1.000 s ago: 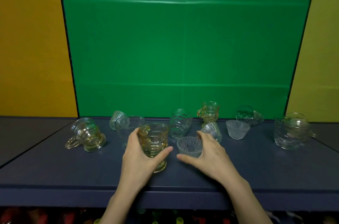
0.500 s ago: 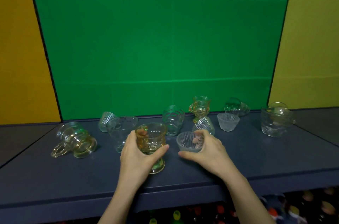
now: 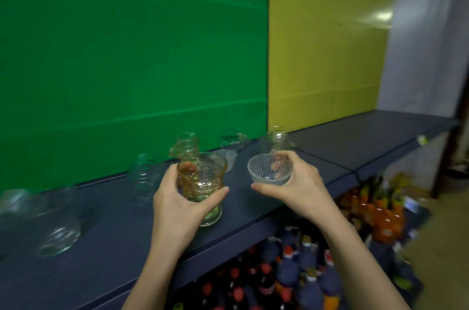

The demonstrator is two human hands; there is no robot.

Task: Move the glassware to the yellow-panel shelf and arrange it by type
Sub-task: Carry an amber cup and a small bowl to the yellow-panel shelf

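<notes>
My left hand [image 3: 177, 205] grips an amber footed glass [image 3: 203, 182], lifted just above the dark shelf [image 3: 114, 233]. My right hand [image 3: 302, 187] holds a small clear ribbed bowl [image 3: 269, 170] in the air to the right of it. Several other glasses stay on the shelf before the green panel [image 3: 127, 68]: a clear tumbler [image 3: 146, 180], an amber mug [image 3: 186, 144], a clear mug [image 3: 275, 140] and blurred glasses [image 3: 59, 236] at the left. The yellow panel [image 3: 324, 50] stands at the right, with a bare shelf section [image 3: 368, 137] below it.
Below the shelf stand many bottles [image 3: 291, 271] with red, blue and orange parts. A pale wall [image 3: 426, 43] ends the shelf run at the right, with floor [image 3: 444, 246] beneath it. A seam [image 3: 327, 159] divides the shelf sections.
Both hands have lifted their glasses off the shelf and carried them rightward. The view has swung right, bringing the yellow panel and its shelf section into sight.
</notes>
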